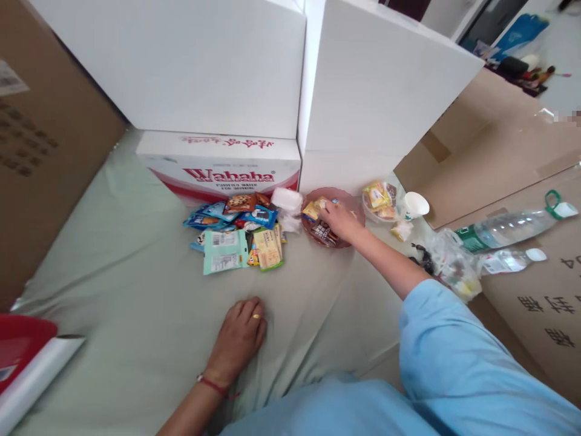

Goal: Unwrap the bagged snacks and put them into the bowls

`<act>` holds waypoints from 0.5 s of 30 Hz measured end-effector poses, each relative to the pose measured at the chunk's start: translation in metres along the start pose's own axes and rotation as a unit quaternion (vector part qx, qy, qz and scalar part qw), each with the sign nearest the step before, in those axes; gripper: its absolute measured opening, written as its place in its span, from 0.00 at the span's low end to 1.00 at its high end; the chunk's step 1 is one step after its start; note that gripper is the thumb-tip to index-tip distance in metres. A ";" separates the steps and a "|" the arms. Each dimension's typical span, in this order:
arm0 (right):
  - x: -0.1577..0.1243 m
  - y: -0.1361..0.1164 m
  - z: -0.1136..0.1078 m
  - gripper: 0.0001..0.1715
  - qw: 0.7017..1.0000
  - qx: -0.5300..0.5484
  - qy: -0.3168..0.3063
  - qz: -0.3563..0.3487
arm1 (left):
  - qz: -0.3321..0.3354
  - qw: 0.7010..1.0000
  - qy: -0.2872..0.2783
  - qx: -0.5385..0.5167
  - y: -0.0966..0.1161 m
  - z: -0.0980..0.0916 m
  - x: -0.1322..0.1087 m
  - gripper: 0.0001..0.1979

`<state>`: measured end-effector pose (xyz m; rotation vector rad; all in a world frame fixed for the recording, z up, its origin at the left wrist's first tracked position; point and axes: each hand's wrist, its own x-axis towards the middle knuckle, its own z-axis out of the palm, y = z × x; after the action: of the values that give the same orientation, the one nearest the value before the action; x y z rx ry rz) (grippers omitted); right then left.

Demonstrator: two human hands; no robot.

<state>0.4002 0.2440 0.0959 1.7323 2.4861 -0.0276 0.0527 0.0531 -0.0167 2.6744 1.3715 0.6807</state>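
Our right hand (341, 219) dips into the round translucent pink dish (357, 206), fingertips at a small yellow wrapped snack (310, 211); we cannot tell whether they pinch it. The rim presumably corrals it. Our left hand (240, 333) rests, fingers bent, underside hidden, perhaps for support.

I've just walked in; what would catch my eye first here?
Probably the Wahaha box, with its bold red lettering, at the back of the cloth. In front of it lies a colourful heap of snack packets. To their right, the right hand is in a pink bowl of more packets.
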 end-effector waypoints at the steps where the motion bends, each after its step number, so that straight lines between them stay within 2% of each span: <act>1: 0.005 -0.003 0.002 0.24 1.000 -0.001 -0.029 -0.007 | -0.001 1.000 0.002 -0.003 0.000 0.000 -0.001 0.11; 3: 0.010 -0.001 -0.001 0.25 0.997 0.008 -0.077 -0.023 | 0.002 1.000 0.004 -0.008 0.000 0.000 -0.001 0.10; 5: 0.006 0.011 -0.011 0.23 0.993 0.045 -0.095 -0.058 | 0.003 1.000 0.000 -0.010 -0.001 -0.001 -0.002 0.11; 7: -0.009 0.031 -0.022 0.22 0.991 0.112 -0.040 -0.063 | 0.003 1.000 -0.003 -0.009 -0.003 -0.001 -0.002 0.10; 8: -0.021 0.044 -0.025 0.22 0.989 0.141 0.022 -0.031 | 0.004 1.000 -0.004 -0.010 -0.004 -0.001 -0.002 0.10; 9: -0.036 0.058 -0.026 0.23 0.983 0.155 0.094 0.029 | 0.007 1.000 -0.005 -0.011 -0.005 -0.001 -0.002 0.10; 11: -0.073 0.089 -0.021 0.24 0.946 0.122 0.213 0.210 | 0.019 1.000 -0.003 -0.013 -0.007 0.000 -0.002 0.09; 12: -0.092 0.104 -0.016 0.25 0.919 0.083 0.234 0.305 | 0.024 1.000 0.000 -0.015 -0.008 0.000 -0.001 0.08; 13: -0.110 0.119 -0.009 0.26 0.898 0.045 0.216 0.380 | 0.029 0.999 0.003 -0.016 -0.009 0.000 -0.001 0.08; 14: -0.126 0.131 -0.001 0.26 0.893 0.025 0.168 0.417 | 0.032 0.999 0.006 -0.018 -0.009 0.000 0.000 0.07; 15: -0.138 0.142 0.008 0.27 0.900 0.021 0.114 0.421 | 0.035 0.999 0.008 -0.019 -0.009 0.000 0.001 0.07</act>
<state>0.5811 0.1638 0.1090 2.7954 1.6320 0.2057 0.0462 0.0592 -0.0185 2.7039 1.2610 0.7293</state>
